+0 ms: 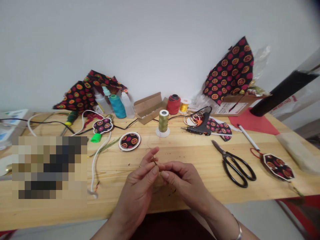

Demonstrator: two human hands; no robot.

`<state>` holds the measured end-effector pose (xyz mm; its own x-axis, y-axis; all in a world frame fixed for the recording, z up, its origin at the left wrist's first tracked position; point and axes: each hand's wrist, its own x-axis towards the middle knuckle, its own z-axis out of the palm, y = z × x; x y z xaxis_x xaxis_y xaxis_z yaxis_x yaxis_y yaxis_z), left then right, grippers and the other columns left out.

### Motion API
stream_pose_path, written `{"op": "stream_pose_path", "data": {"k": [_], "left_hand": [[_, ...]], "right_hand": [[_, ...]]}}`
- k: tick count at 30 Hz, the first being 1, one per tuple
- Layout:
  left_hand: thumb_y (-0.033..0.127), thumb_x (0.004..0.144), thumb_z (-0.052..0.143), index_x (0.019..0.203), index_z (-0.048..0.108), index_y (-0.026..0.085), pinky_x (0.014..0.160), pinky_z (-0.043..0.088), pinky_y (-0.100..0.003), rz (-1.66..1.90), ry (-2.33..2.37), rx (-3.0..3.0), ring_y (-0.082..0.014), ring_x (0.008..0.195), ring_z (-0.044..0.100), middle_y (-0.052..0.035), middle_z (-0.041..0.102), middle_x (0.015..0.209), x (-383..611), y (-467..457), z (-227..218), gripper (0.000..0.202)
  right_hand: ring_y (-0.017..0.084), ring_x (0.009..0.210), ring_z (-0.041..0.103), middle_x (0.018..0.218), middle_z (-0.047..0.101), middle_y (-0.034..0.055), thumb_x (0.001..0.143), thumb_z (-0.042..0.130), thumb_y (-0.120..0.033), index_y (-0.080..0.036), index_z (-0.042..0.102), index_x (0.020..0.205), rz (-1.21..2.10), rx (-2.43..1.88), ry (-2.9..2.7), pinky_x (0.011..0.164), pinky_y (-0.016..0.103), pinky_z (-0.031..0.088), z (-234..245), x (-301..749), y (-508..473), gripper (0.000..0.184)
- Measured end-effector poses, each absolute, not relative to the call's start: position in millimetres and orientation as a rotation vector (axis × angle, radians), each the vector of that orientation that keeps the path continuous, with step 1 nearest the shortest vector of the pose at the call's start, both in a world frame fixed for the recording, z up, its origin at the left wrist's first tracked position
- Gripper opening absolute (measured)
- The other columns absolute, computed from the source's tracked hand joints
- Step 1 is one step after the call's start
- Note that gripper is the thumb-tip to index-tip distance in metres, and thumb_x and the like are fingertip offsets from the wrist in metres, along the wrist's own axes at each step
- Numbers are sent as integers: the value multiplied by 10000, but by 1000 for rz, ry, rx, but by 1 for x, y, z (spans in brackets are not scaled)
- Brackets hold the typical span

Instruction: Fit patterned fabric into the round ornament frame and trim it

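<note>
Near the table's front edge, my left hand (140, 183) and my right hand (186, 183) meet with fingertips pinched. Between them is a thin dark brown strand (155, 162); most of it is hidden by the fingers. The left index finger is raised a little. Just beyond the hands, a spool of olive-green thread (163, 121) stands upright on its white base. To its left lies a round fabric-covered disc (129, 141) with a pale rim. Black-handled scissors (233, 163) rest to the right of my right hand, blades pointing away.
A black glue gun (203, 125) lies at the back right, near an eight-sided patterned piece (278, 166) and a white pen (248, 137). Along the wall stand a teal thread cone (117, 106), a red thread cone (173, 104) and a cardboard box (150, 108). A white cable (94, 163) crosses the left side.
</note>
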<state>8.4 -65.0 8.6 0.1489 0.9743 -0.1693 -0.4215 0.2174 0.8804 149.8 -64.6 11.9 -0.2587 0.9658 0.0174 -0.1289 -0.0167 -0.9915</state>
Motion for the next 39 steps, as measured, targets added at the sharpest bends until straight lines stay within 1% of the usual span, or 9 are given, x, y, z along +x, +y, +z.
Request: {"op": "stream_pose_path", "data": {"k": [7,11,16,20,23,27,31,36,39], "left_hand": [[209,817,643,804,769,216,1009,381,-273,1234,734,667,-194,1221,497,-46,676,1197,10,-62,3,127],[182,806,657,790,758,189,981,453,-327,1266,660,533,-203,1073,621,-59,737,1066,9,-60,8,102],[156,743,717,721,728,150,895,530,-322,1301,654,474,-204,883,686,-17,727,733,6,-58,14,26],[126,778,674,701,689,139,903,524,-349,1308,633,457,-126,708,649,13,645,644,6,-58,15,80],[111,804,632,692,667,138,802,549,-321,1307,634,437,-78,581,556,29,577,598,6,-58,16,120],[122,771,663,722,653,164,603,489,-241,1325,687,490,-91,582,502,25,549,654,8,-59,17,65],[202,809,648,738,650,170,580,387,-217,1206,817,634,-85,590,449,17,546,717,9,-60,16,78],[292,873,570,918,672,176,586,330,-227,1030,990,890,-106,570,385,56,439,568,9,-60,13,160],[300,864,578,896,668,170,551,314,-221,1013,1013,885,-103,550,367,62,426,562,10,-61,14,161]], "right_hand": [[81,551,430,580,523,-43,814,573,-250,-163,662,699,1305,-1146,-1379,537,194,366,11,158,-59,170],[90,557,419,581,498,-39,810,560,-272,-159,631,688,1239,-1208,-1431,540,203,363,8,166,-55,181],[97,560,419,574,488,-40,796,554,-264,-164,602,666,1170,-1281,-1470,545,208,365,7,173,-50,172],[100,561,415,576,480,-40,802,542,-261,-165,589,663,1129,-1305,-1489,547,212,363,8,176,-46,175],[103,573,436,584,491,-37,806,542,-251,-168,586,665,1106,-1302,-1524,563,215,371,7,176,-45,170],[110,600,467,611,522,-31,817,554,-217,-175,591,669,1080,-1271,-1600,594,223,381,6,175,-47,159],[125,676,506,674,547,-15,851,541,-143,-184,601,701,947,-1227,-1816,645,238,395,9,174,-51,167],[157,780,523,772,595,24,894,498,-118,-181,615,780,731,-1149,-2089,736,284,414,16,172,-53,175],[164,774,512,777,601,34,902,485,-117,-171,604,779,635,-1114,-2186,738,298,409,16,172,-52,179]]}}
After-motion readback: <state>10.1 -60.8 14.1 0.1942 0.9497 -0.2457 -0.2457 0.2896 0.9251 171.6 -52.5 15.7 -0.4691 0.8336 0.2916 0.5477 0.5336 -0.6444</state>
